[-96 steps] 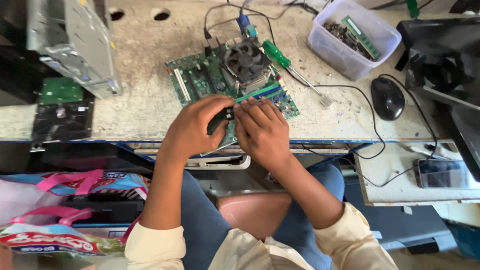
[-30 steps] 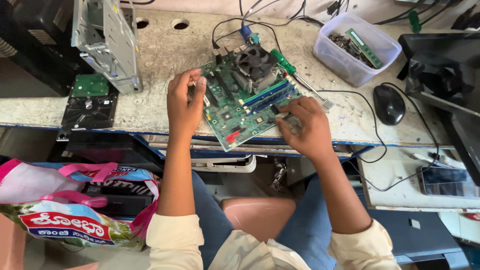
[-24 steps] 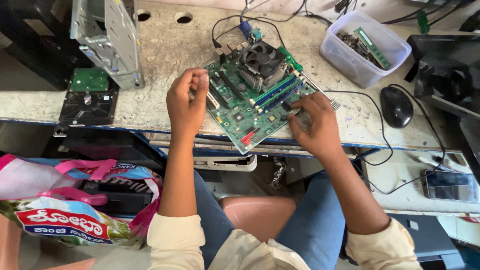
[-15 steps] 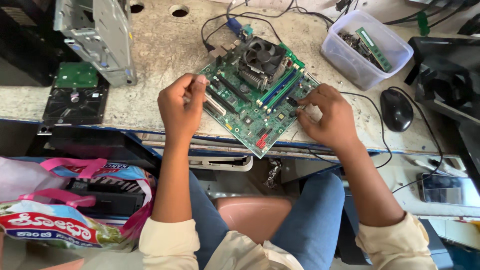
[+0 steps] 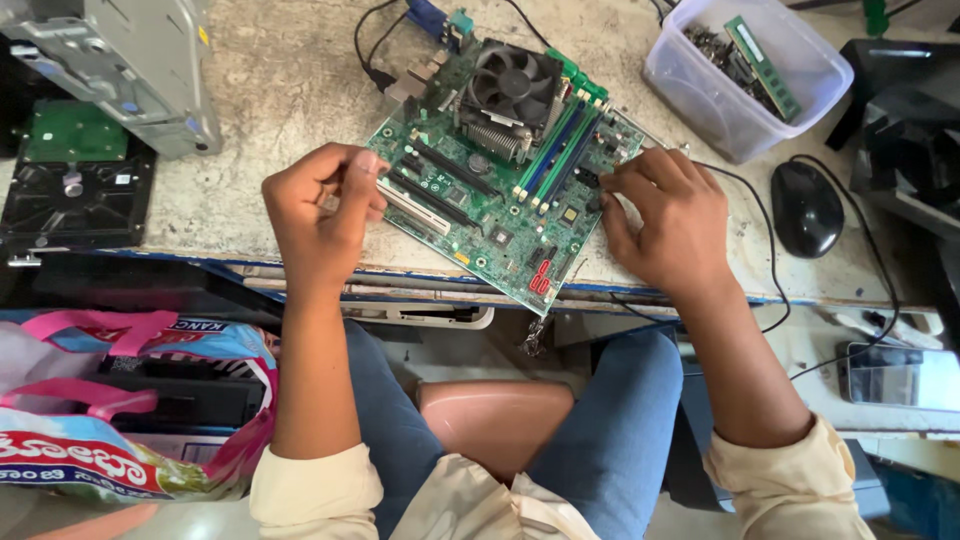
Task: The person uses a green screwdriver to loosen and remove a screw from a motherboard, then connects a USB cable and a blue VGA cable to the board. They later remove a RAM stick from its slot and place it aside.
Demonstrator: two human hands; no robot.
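a green motherboard (image 5: 490,190) lies flat on the worn benchtop, turned at an angle so one corner juts over the near edge. a black fan on a finned heatsink sits at its far end, with blue and green memory slots beside it and long black slots toward its left edge.

Left hand (image 5: 320,215) curled, right hand (image 5: 665,220) seemingly splayed.

A pink-handled printed carrier bag (image 5: 120,420) (red, blue, white) sits lower left; a phone (image 5: 895,375), its screen pale, lies flat at far right.
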